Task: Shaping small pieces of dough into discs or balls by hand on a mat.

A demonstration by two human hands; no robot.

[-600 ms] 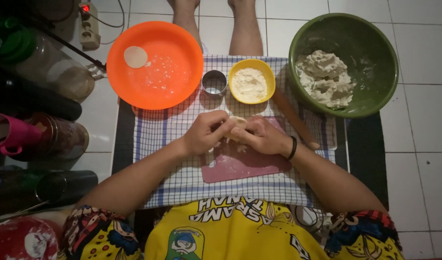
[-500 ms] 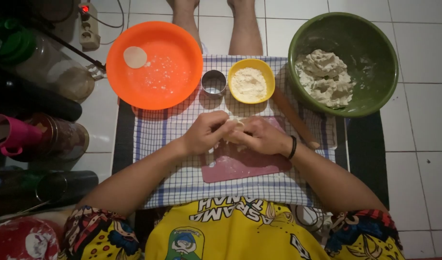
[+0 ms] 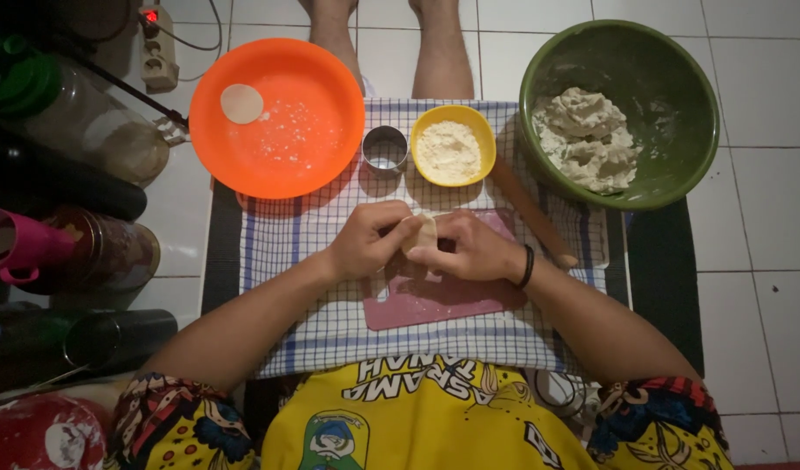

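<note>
Both hands pinched one small dough piece (image 3: 424,231) above the pink mat (image 3: 435,296): left hand (image 3: 369,239) and right hand (image 3: 470,248) closed on it. Beyond stood a metal ring cutter (image 3: 384,150), yellow flour bowl (image 3: 452,117), orange plate (image 3: 278,117) and green bowl (image 3: 670,96).

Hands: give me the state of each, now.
Left hand: closed on the dough piece, pinching its left edge.
Right hand: closed on the same dough piece from the right.
</note>
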